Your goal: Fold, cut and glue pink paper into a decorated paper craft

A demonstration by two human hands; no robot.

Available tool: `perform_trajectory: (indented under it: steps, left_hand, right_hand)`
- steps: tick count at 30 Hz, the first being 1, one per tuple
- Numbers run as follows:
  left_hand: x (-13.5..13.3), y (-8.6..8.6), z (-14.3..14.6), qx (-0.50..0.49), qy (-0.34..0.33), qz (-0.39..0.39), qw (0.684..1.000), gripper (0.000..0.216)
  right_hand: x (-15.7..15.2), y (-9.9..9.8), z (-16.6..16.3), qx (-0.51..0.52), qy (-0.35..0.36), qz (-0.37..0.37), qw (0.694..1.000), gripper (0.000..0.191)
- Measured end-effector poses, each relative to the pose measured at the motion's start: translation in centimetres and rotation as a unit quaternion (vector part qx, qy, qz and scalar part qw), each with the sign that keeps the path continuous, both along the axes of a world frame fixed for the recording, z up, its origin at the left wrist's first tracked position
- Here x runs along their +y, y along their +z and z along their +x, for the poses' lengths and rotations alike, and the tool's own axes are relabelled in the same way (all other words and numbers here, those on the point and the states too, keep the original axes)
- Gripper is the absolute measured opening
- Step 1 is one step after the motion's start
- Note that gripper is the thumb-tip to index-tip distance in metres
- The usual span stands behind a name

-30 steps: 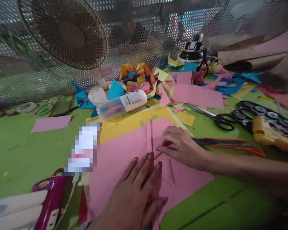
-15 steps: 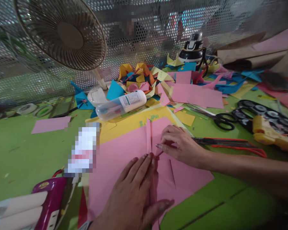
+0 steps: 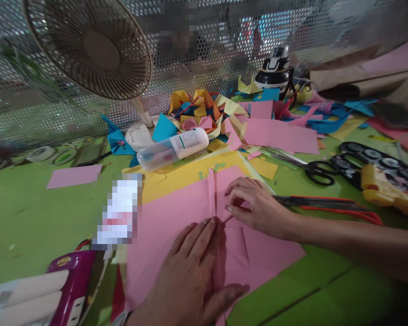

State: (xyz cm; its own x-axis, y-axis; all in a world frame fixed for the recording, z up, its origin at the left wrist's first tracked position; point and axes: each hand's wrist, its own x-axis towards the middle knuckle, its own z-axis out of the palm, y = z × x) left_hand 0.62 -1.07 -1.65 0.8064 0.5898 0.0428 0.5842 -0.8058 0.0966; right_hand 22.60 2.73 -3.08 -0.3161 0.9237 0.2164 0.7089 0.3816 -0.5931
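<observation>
A large pink paper sheet [image 3: 166,226] with a raised centre crease lies on the green table [image 3: 37,217], over a yellow sheet [image 3: 180,174]. My left hand [image 3: 190,276] lies flat on the pink sheet beside the crease, fingers stretched out and thumb spread to the right. My right hand [image 3: 255,206] comes in from the right and its fingers are bent together, pinching the fold of the pink sheet near the crease.
A desk fan [image 3: 91,50] stands at the back left, with a glue bottle [image 3: 173,147] lying in front of it. Coloured paper scraps [image 3: 204,108] pile up behind. Black scissors [image 3: 316,172], a red-handled cutter [image 3: 326,203] and a yellow tool [image 3: 387,192] lie to the right. A purple device [image 3: 64,290] sits at bottom left.
My left thumb has spread out to the right across the paper. My right hand stays pinching at the fold with hardly any shift.
</observation>
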Motion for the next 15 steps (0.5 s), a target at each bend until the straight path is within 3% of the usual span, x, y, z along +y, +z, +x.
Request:
perform_trajectory:
  steps: [15]
  left_hand:
    - [0.36, 0.55, 0.94, -0.035, 0.036, -0.054, 0.997, 0.074]
  right_hand:
    - [-0.19, -0.03, -0.10, -0.014, -0.003, 0.006, 1.000, 0.006]
